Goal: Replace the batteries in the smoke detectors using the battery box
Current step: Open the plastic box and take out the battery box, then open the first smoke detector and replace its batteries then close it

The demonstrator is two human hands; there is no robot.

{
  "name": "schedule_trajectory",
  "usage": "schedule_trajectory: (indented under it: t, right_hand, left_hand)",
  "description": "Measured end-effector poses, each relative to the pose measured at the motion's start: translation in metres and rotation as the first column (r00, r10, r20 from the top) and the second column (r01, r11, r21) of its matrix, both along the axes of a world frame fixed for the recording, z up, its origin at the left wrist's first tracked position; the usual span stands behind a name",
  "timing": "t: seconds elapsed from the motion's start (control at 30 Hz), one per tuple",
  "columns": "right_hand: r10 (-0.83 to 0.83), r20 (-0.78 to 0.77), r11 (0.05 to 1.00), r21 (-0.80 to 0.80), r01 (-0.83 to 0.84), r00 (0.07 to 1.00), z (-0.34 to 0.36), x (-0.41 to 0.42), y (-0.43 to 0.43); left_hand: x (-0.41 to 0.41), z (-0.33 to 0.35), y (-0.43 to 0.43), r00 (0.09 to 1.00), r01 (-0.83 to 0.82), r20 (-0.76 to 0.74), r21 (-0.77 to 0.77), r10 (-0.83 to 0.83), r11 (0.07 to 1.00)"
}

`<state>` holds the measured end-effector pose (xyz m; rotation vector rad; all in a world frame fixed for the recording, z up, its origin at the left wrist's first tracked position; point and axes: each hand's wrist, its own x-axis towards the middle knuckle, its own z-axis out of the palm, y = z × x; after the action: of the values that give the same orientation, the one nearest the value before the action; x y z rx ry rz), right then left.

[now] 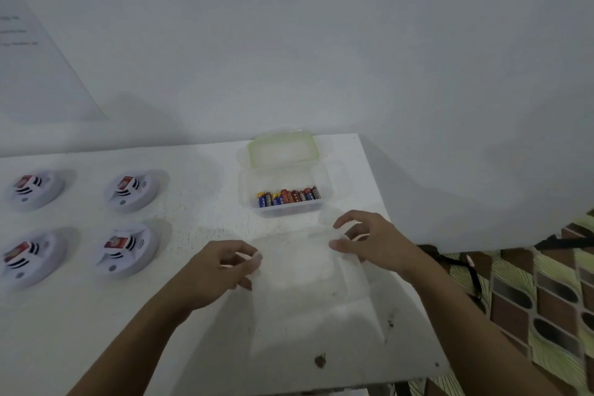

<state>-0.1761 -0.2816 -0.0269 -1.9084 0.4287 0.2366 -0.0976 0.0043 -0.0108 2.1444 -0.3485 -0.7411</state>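
Several white round smoke detectors lie on the white table at the left, two at the back (33, 188) (133, 190) and two nearer (29, 259) (127, 249), each showing a red battery. The clear battery box (331, 177) stands at the back with its green-rimmed lid (281, 149) open behind it and a row of batteries (289, 196) inside. In front of it is a second, empty clear container (305, 283), blurred. My left hand (218, 270) pinches its left edge. My right hand (376, 244) holds its far right corner with curled fingers.
The table (128, 315) ends just right of the boxes, with a patterned brown and green surface (546, 299) and a black strap (472, 267) below. A white wall stands behind, with a sheet of paper (25, 42) on it at the left.
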Motion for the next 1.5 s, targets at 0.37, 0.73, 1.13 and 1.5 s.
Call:
schedule_trajectory:
  t: [0.37,0.73,1.13,1.5]
  right_hand:
    - [-0.216,0.244,0.965,-0.092,0.244,0.946,-0.024,0.037,0.015]
    - [-0.205,0.311,0.966,-0.086,0.242,0.928,-0.024,0.06,0.006]
    - [-0.075,0.504,0.91,-0.318,0.265,0.861,0.008,0.062,0.038]
    - [-0.017,0.52,1.0,-0.004,0.023,0.854,0.037,0.095,0.145]
  left_hand:
    - [0.035,-0.033,-0.029,0.916,-0.286,0.249,-0.141,0.314,0.948]
    - [0.056,-0.042,-0.042,0.909,-0.28,0.275,-0.151,0.312,0.948]
    - [0.058,-0.015,-0.006,0.92,-0.175,0.331,-0.136,0.212,0.975]
    - [0.071,-0.001,0.146,0.773,-0.265,0.624,0.156,0.113,0.952]
